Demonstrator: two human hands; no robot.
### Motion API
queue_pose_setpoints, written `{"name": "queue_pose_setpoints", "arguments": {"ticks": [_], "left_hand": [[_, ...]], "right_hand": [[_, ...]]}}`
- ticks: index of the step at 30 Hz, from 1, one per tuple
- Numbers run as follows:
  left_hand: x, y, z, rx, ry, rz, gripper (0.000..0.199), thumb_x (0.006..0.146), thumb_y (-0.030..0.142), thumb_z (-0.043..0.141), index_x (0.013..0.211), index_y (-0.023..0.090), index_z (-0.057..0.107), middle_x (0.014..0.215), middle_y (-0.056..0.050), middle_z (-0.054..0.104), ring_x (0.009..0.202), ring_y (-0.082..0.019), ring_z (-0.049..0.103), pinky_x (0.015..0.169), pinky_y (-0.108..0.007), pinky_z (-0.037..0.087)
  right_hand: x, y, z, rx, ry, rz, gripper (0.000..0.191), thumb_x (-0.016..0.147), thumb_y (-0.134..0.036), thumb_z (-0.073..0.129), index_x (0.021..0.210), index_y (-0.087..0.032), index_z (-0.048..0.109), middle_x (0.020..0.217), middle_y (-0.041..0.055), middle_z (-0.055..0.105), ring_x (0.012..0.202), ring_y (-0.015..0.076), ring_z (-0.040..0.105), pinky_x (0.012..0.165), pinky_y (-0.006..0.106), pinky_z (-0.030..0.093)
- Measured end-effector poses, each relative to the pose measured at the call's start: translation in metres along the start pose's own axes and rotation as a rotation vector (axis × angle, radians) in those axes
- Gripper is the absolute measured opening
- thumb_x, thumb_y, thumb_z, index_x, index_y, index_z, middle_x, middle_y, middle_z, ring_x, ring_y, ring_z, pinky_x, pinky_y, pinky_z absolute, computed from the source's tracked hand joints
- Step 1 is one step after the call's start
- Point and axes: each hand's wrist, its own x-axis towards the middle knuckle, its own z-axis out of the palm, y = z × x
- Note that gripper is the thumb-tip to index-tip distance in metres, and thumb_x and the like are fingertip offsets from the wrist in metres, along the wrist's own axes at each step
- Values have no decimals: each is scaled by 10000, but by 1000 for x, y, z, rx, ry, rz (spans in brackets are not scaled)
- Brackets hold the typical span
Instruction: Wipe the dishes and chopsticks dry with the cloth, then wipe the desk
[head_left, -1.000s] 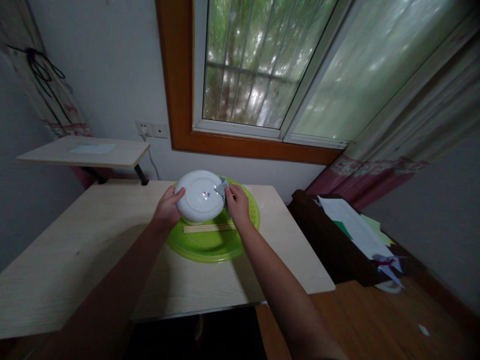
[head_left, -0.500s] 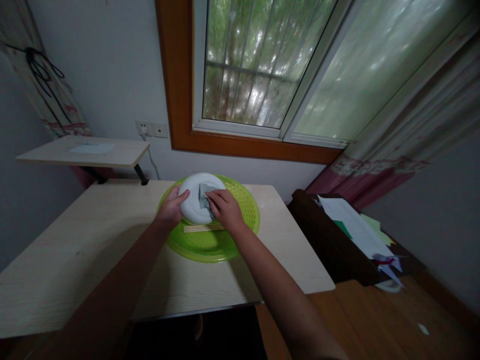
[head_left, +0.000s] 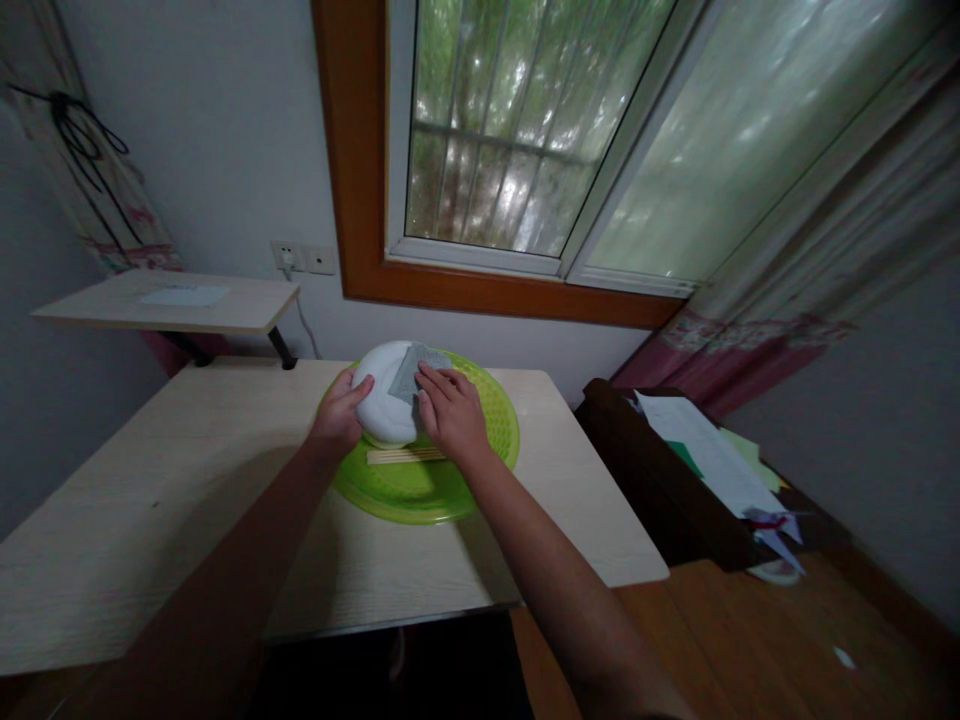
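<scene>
The right hand's fingers (head_left: 439, 383) are stretched out close together and lie flat on a grey cloth (head_left: 409, 372), the thumb tucked in near them; I can't tell whether thumb and fingers pinch it. Under that right hand (head_left: 452, 410) the cloth spreads over a white dish (head_left: 382, 390). The left hand (head_left: 339, 420) has the dish by its rim, thumb over the top, the other fingers curled round the side and partly hidden, so they're closed just as far as the dish's thickness lets them.

The dish is held tilted above the far left part of a green tray (head_left: 420, 503); whether its lower edge touches the tray, I can't make out. Chopsticks (head_left: 397, 456) lie across the middle of the tray, just on the person's side of the dish, their right ends hidden by the right hand.

Round the tray spreads a pale table (head_left: 202, 490). To the tray's left, at the far side, stands a raised shelf (head_left: 105, 300) with a sheet (head_left: 184, 296) on it. Beyond the tray is a window (head_left: 517, 150); well to its right, papers (head_left: 701, 450) lie on something dark brown.
</scene>
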Motion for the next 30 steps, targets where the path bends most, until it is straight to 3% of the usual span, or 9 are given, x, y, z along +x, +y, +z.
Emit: {"name": "queue_pose_setpoints", "arguments": {"ticks": [5, 10, 14, 19, 23, 26, 30], "left_hand": [[4, -2, -7, -54, 129, 3, 486, 685, 381, 922, 1010, 171, 628, 958, -69, 777, 933, -271, 755, 901, -415, 615], [6, -5, -11, -85, 122, 35, 476, 745, 396, 901, 1052, 170, 615, 1000, -80, 770, 1016, -280, 750, 935, -424, 609], [4, -3, -10, -74, 109, -6, 469, 762, 394, 894, 1046, 180, 588, 959, -63, 752, 976, -277, 753, 873, -421, 624], [-1, 1, -6, -70, 38, -95, 443, 767, 370, 885, 1034, 205, 572, 893, -37, 733, 858, -249, 749, 742, -369, 621], [-2, 1, -1, -63, -30, -102, 414, 760, 327, 868, 1041, 206, 589, 924, -41, 736, 799, -209, 722, 695, -318, 589], [-2, 2, 2, -47, -39, -95, 415, 746, 315, 863, 1041, 203, 593, 924, -42, 732, 874, -235, 731, 784, -360, 601], [-2, 2, 1, -42, -4, -69, 413, 741, 341, 860, 1022, 197, 595, 942, -63, 741, 973, -277, 735, 864, -406, 603]], "right_hand": [[-4, 1, -2, -65, 9, 90, 332, 1074, -333, 534, 1287, -190, 745, 1153, 108, 785, 1062, 323, 605, 969, 514, 492], [-7, 2, -2, 49, -78, -22, 280, 1050, -342, 567, 1145, -206, 792, 1003, 95, 791, 1053, 299, 617, 978, 479, 490], [-8, 0, -4, 189, -152, -172, 317, 1058, -345, 547, 1268, -233, 757, 1146, 69, 787, 1200, 277, 625, 1057, 469, 487], [-4, -6, -6, 171, -245, -247, 433, 1080, -371, 517, 1489, -266, 615, 1447, 33, 671, 1452, 279, 487, 1189, 501, 420], [-2, -8, -5, 66, -232, -176, 485, 1092, -371, 509, 1569, -287, 526, 1593, 6, 537, 1532, 283, 382, 1268, 530, 323], [-2, -8, -4, -26, -186, -61, 516, 1093, -373, 504, 1600, -276, 483, 1644, 8, 469, 1569, 311, 308, 1290, 560, 261], [-2, -6, -1, -92, -150, 69, 539, 1094, -378, 486, 1614, -237, 461, 1675, 27, 422, 1559, 338, 306, 1277, 562, 272]]}}
